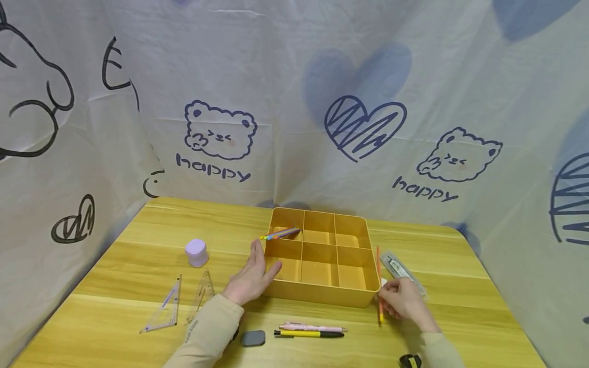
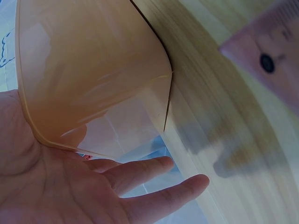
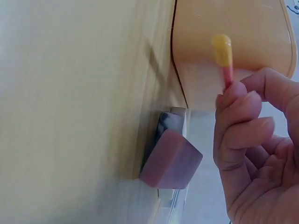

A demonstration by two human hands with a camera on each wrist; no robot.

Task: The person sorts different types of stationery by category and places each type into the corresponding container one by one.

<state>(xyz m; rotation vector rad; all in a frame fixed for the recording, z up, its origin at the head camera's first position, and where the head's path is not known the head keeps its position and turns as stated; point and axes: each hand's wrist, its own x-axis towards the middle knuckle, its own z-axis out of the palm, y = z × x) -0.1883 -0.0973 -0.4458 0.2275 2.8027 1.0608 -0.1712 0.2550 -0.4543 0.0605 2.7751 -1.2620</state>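
Note:
A yellow-orange organizer box (image 1: 317,292) with several compartments stands on the table. My left hand (image 1: 250,278) rests against its left side, fingers straight and thumb over the rim; the left wrist view shows the palm (image 2: 60,186) at the box edge. At the box's right front corner, my right hand (image 1: 402,297) pinches a slim orange pencil (image 1: 381,312) with a yellow end. That yellow end (image 3: 223,51) sticks out past the fingertips in the right wrist view. Several colored pencils (image 1: 285,233) lean in the back left compartment, their ends over the left rim.
Right of the box lie a clear-packaged item (image 1: 399,268) and a pinkish block (image 3: 170,161). In front are a pink pen (image 1: 313,327), a yellow-black pen (image 1: 308,334) and a grey eraser (image 1: 253,338). Left are two set squares (image 1: 166,312) and a lilac container (image 1: 197,253).

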